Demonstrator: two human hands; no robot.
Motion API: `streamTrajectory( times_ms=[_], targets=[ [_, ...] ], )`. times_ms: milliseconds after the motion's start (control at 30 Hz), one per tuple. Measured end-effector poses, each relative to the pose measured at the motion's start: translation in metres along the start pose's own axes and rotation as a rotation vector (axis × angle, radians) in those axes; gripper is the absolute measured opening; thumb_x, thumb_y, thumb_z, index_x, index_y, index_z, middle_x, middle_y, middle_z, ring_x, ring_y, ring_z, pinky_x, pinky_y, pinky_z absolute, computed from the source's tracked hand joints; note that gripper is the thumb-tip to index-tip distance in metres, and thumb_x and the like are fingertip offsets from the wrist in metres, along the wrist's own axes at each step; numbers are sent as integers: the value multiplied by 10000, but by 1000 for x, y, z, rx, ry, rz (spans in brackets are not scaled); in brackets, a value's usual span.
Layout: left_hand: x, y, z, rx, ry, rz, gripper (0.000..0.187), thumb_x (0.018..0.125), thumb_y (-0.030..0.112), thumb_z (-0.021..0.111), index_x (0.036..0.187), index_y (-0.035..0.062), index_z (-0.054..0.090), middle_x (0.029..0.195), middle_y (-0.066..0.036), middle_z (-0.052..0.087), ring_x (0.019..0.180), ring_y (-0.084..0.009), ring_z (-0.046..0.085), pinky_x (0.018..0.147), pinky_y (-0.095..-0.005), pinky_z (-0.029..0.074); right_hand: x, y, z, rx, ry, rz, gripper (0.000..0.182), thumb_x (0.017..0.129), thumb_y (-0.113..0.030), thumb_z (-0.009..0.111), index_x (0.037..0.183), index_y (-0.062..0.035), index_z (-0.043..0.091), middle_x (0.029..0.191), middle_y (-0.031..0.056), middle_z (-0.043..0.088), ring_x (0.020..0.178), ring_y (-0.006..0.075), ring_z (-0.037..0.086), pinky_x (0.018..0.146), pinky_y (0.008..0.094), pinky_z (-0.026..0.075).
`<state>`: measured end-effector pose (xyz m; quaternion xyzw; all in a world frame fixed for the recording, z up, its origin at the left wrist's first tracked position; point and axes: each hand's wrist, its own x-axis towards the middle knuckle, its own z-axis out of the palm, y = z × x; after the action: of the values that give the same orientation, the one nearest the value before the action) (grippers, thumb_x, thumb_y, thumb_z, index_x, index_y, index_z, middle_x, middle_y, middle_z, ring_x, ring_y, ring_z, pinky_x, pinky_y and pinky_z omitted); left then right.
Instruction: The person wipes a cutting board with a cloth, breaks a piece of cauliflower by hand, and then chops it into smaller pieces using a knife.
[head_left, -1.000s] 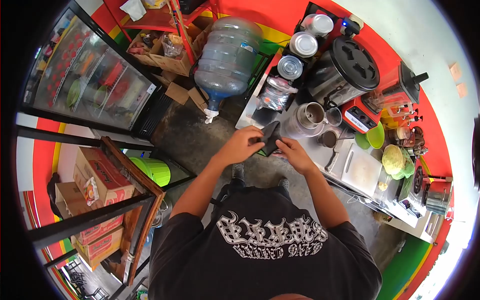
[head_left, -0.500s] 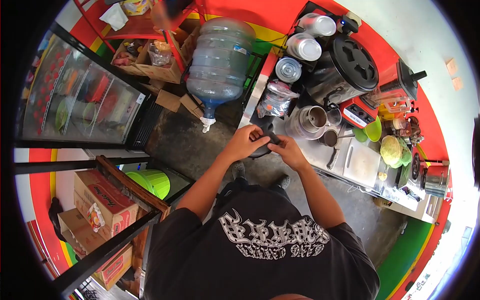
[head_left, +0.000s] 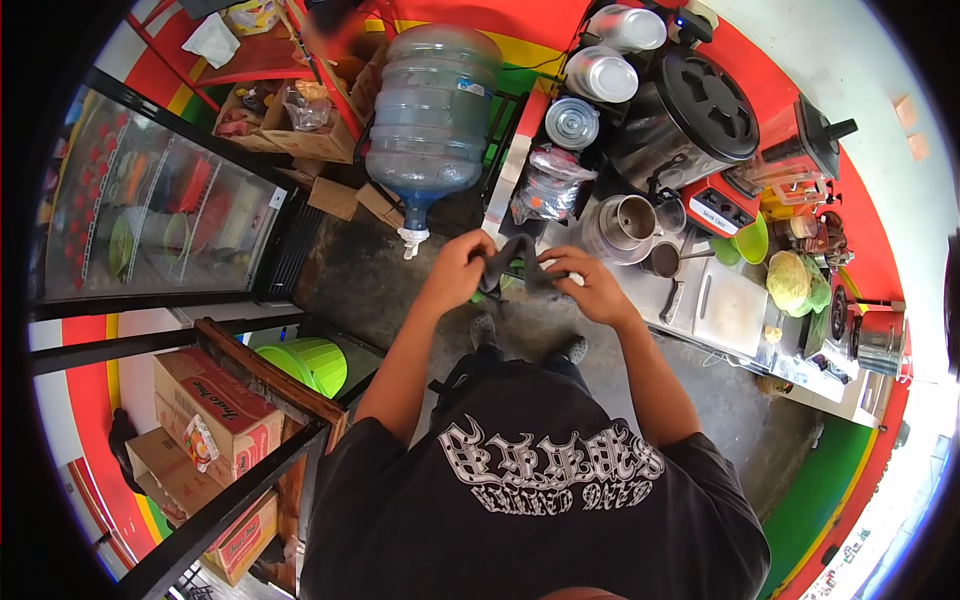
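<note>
A dark grey piece of cloth, with a looped or folded strap-like upper part, is stretched between my two hands in front of my body. My left hand is closed on its left side. With thumb and fingers, my right hand pinches the other side. Small green patches show just below the cloth; I cannot make out what they belong to. To the right of my hands, a steel pot and a small saucepan stand on the counter, near a knife.
A large water bottle is upside down ahead. Along the right, the counter holds a black-lidded container, a red blender, a white cutting board and cabbage. A glass-door fridge and cardboard boxes stand at left.
My hands have moved apart, spreading the cloth that was bunched between them. My left hand has shifted left and my right hand slightly right. The camera view has tilted a little.
</note>
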<state>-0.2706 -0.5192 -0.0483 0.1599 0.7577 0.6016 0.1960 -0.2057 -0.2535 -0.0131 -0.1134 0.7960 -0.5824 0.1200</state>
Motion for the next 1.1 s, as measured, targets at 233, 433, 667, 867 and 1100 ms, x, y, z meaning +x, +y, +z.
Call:
streamTrajectory(
  times_ms=[233,433,667,867,1100],
  targets=[
    [-9,31,-38,286,93,446,231,687,-165,566,726,29,685,1014,-70,656,1086,-306,566,949,-378,446,3,-20,-28,178,26,-136,179,863,80,528,982,19,647,1269,118,683,1213,241,600,1028,349,449],
    [-10,75,-14,316,-27,519,230,649,-117,659,607,109,671,1372,-45,543,1321,-334,416,1117,-420,323,23,-49,-9,127,-25,-145,277,812,96,619,1054,-21,686,1403,124,598,1246,224,575,1076,345,427],
    [-10,73,-13,323,-76,502,271,698,-111,644,735,137,748,1425,-66,499,1362,-339,380,1171,-437,279,32,-35,-6,314,-194,-5,207,817,61,627,1011,7,676,1216,71,613,1093,142,565,976,297,446],
    [-21,58,-26,518,-124,402,189,820,-2,643,943,76,763,1478,-103,497,1385,-344,373,1168,-456,317,24,-37,1,384,-106,98,171,849,59,626,1006,2,662,1129,6,593,981,78,566,875,253,455],
    [-18,28,-28,329,-156,253,293,852,248,807,947,-12,711,1276,-132,636,1150,-257,580,984,-393,468,9,3,10,397,141,129,209,899,42,656,1094,-27,627,1039,-10,614,904,59,576,790,223,452]
  ],
)
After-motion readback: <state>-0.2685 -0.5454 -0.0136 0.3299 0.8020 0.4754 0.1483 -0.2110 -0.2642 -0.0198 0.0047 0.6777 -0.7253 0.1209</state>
